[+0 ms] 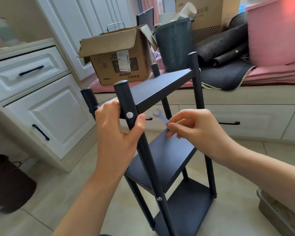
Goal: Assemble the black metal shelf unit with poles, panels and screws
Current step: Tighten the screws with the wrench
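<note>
Head view: the left hand (119, 132) grips the near black metal pole (140, 150) of the standing three-panel shelf unit (162, 89) beside its silver top screw (129, 115). The right hand (192, 128) pinches a small flat blue spanner (160, 116), which may slip off that screw.

Tiled floor (61, 189) carries black shelf unit (169, 159) upright; dark bag (8, 188) at left.

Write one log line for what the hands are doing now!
left hand: grips front pole by top screw | right hand: pinches small wrench | shelf unit: upright
</note>
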`<action>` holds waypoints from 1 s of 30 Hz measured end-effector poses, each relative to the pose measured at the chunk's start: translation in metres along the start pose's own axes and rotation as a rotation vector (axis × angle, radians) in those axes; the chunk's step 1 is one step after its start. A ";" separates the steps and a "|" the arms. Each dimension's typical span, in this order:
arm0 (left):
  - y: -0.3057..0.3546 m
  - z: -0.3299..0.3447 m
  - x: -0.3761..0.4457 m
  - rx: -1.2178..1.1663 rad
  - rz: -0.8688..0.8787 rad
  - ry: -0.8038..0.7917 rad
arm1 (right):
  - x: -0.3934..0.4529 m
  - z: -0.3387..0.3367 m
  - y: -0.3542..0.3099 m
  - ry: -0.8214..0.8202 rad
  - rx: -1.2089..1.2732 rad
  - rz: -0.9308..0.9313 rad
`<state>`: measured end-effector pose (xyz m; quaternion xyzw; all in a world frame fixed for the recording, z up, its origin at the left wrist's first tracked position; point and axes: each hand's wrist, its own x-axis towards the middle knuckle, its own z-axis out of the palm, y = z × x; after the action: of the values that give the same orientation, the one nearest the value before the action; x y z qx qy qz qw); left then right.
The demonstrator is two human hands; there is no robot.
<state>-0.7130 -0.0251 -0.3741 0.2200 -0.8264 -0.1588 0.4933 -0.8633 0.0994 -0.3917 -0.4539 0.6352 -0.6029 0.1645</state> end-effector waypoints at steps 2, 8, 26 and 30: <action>-0.002 -0.003 -0.001 0.010 0.004 -0.011 | 0.001 0.013 0.003 0.012 0.055 0.001; -0.001 -0.005 -0.003 0.013 0.029 -0.032 | 0.001 0.035 0.014 0.035 0.215 -0.050; 0.009 -0.003 -0.007 -0.045 -0.097 0.083 | 0.000 0.068 0.006 0.043 0.302 -0.150; 0.017 -0.005 -0.011 -0.054 -0.080 0.073 | -0.001 0.067 0.005 0.058 0.328 -0.185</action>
<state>-0.7074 -0.0053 -0.3717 0.2450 -0.7940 -0.1925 0.5221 -0.8141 0.0581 -0.4115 -0.4599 0.4886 -0.7236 0.1616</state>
